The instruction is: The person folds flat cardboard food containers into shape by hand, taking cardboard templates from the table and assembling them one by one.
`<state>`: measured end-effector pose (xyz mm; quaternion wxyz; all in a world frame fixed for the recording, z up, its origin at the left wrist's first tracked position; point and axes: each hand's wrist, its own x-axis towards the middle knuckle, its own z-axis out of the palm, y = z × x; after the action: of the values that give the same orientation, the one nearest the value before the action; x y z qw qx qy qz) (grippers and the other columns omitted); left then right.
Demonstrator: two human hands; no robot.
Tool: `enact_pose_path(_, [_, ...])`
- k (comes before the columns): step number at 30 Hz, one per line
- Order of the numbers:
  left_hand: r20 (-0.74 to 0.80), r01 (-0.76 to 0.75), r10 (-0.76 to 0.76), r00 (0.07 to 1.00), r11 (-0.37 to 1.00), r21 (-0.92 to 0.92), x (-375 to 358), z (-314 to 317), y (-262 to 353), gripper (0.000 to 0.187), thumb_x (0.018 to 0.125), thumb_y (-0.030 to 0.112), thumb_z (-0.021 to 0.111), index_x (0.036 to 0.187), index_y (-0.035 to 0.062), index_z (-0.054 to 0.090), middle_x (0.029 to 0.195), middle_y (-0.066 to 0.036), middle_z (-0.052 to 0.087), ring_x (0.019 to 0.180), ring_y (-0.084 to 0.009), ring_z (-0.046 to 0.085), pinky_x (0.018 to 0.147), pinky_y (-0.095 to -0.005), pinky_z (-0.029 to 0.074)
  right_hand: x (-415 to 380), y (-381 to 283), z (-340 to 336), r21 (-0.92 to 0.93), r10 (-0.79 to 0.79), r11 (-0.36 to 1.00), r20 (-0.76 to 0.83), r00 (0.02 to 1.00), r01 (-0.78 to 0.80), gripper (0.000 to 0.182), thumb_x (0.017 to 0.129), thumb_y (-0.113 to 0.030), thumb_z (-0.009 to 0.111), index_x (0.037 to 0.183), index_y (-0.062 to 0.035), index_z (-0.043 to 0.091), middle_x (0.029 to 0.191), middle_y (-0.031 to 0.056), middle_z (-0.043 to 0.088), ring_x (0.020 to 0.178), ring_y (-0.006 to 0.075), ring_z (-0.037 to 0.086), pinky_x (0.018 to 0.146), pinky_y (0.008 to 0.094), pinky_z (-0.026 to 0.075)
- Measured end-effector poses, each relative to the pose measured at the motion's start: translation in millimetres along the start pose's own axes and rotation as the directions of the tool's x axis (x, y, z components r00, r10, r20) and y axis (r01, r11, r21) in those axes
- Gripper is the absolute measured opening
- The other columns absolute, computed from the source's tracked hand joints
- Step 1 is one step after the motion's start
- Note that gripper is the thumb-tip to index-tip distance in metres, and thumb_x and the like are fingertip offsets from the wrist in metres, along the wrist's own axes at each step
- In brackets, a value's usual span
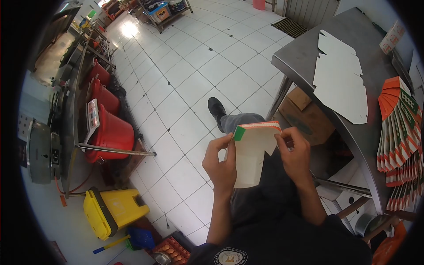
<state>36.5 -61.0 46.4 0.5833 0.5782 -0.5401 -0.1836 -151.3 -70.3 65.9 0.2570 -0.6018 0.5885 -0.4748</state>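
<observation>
Over my lap I hold a partly folded cardboard food box (pixel 250 161), its plain off-white inside facing me and a green and orange printed edge along the top. My left hand (pixel 220 162) pinches its left side just below the green corner. On the other side, my right hand (pixel 292 152) grips the upper right corner between thumb and fingers. A notch shows in the right side of the card. To the right, white flat card blanks (pixel 340 81) lie on a steel table (pixel 300 59), beside a fanned pile of printed orange and green boxes (pixel 399 128).
Brown cartons (pixel 304 117) sit under the steel table. Red buckets (pixel 114 134) stand beneath a metal counter on the left, near a yellow bin (pixel 117 210). An egg tray (pixel 172 251) is on the floor at bottom left. White tiled floor (pixel 190 79) stretches ahead.
</observation>
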Motion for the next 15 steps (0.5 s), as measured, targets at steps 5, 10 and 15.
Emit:
enact_pose_path(5, [-0.035, -0.254, 0.264, 0.964, 0.95, 0.18, -12.0, 5.4, 15.9, 0.027, 0.075, -0.007, 0.082, 0.098, 0.0041, 0.073, 0.099, -0.009, 0.074, 0.085, -0.0227, 0.067, 0.071, -0.0341, 0.054, -15.9, -42.4, -4.6, 0.324, 0.181, 0.921, 0.141, 0.973, -0.218, 0.011, 0.095, -0.005, 0.076, 0.102, 0.0001, 0.07, 0.087, 0.006, 0.072, 0.074, 0.0082, 0.067, 0.064, 0.0263, 0.054])
enact_pose_path(10, [0.006, -0.239, 0.241, 0.97, 0.958, 0.156, -29.6, 7.2, 33.4, 0.025, 0.076, -0.005, 0.084, 0.097, 0.0056, 0.074, 0.097, -0.007, 0.073, 0.08, -0.0231, 0.064, 0.068, -0.0334, 0.051, -14.3, -38.5, 9.0, 0.631, 0.213, 0.713, 0.222, 0.951, -0.307, 0.013, 0.095, -0.004, 0.075, 0.107, 0.0003, 0.074, 0.093, 0.0047, 0.074, 0.083, 0.0081, 0.068, 0.074, 0.0248, 0.056])
enact_pose_path(15, [0.043, -0.12, 0.115, 0.992, 0.978, 0.17, -22.0, -8.9, 44.1, 0.008, 0.091, -0.001, 0.075, 0.097, 0.002, 0.07, 0.093, -0.008, 0.068, 0.086, -0.0202, 0.065, 0.074, -0.03, 0.05, -24.3, -19.1, 25.1, 0.636, 0.129, 0.723, 0.259, 0.957, -0.269, 0.013, 0.094, -0.002, 0.076, 0.106, 0.0008, 0.076, 0.096, 0.005, 0.075, 0.087, 0.0081, 0.068, 0.08, 0.0248, 0.056])
